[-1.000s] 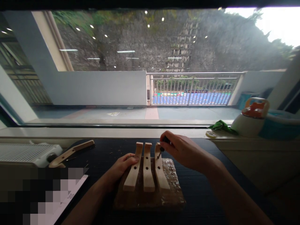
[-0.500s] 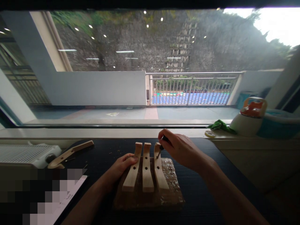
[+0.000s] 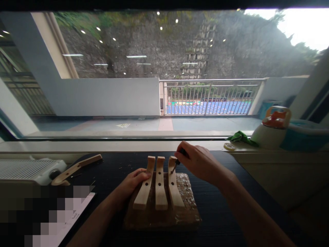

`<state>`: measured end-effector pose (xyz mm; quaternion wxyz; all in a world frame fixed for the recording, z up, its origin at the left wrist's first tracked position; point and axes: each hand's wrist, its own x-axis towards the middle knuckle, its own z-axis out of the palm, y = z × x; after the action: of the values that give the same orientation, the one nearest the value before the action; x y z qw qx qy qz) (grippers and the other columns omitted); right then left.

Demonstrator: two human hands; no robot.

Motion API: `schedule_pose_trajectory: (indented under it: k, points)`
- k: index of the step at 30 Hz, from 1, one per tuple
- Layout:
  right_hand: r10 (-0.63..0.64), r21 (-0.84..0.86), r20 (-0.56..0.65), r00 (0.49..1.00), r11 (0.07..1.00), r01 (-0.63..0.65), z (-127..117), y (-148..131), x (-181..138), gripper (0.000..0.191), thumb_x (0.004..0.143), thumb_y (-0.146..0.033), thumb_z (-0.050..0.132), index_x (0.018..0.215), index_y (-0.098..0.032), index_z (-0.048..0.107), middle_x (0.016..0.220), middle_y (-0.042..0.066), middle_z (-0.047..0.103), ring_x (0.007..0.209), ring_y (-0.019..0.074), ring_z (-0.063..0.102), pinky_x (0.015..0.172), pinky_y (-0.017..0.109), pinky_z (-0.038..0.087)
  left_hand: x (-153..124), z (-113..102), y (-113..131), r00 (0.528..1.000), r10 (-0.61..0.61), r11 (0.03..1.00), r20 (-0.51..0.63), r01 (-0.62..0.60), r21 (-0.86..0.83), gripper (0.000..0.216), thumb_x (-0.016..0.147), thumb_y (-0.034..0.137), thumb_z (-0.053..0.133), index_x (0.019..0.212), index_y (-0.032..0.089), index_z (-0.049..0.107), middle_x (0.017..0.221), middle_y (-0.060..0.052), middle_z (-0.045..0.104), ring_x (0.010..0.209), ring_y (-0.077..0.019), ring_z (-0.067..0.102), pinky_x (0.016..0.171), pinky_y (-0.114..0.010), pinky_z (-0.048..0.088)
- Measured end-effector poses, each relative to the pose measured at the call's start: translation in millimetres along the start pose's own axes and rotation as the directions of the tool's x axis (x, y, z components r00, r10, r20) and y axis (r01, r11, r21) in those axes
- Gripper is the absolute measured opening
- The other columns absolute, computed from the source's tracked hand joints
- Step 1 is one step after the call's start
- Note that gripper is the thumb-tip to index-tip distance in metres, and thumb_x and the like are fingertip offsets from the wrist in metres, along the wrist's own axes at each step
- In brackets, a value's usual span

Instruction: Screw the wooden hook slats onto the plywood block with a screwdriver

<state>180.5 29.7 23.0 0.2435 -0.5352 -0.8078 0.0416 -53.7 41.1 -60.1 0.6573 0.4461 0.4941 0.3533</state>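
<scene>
My right hand (image 3: 196, 157) is closed round the black handle of a screwdriver (image 3: 174, 166). The screwdriver slants down to the upper hole of the right curved wooden piece (image 3: 176, 193). At the left, my left hand (image 3: 137, 179) grips the left curved wooden piece (image 3: 144, 193), thumb against its side near the upper hole; some fingers are hidden. Between them lies the middle wooden piece (image 3: 160, 195), with two dark holes down its length. All three rest side by side on a block wrapped in shiny brown tape (image 3: 186, 212).
More curved wooden pieces (image 3: 79, 166) lie at the table's left, by a white ribbed appliance (image 3: 28, 168). On the window sill stand a white jug with an orange top (image 3: 272, 130), a green cloth (image 3: 241, 138) and a tape roll (image 3: 229, 146). A blurred patch covers the lower left.
My right hand and the screwdriver handle have shifted very slightly, with the tip staying at the same hole. My left hand keeps its hold. The whole view has moved a little.
</scene>
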Motion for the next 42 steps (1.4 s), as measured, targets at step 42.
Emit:
schedule_pose_trajectory:
  k: [42]
  points:
    - [-0.045,0.016,0.030,0.999,0.999,0.044,-4.2,-2.0,-3.3,0.016,0.088,-0.032,0.040,0.087,-0.021,0.052,0.065,-0.002,0.056,0.054,0.0095,0.042,0.050,0.024,0.022,-1.6,2.0,0.9,0.999,0.034,0.999,-0.011,-0.033,0.036,0.037,0.064,0.038,0.068,0.091,0.014,0.060,0.075,-0.003,0.066,0.070,-0.0192,0.059,0.062,-0.026,0.044]
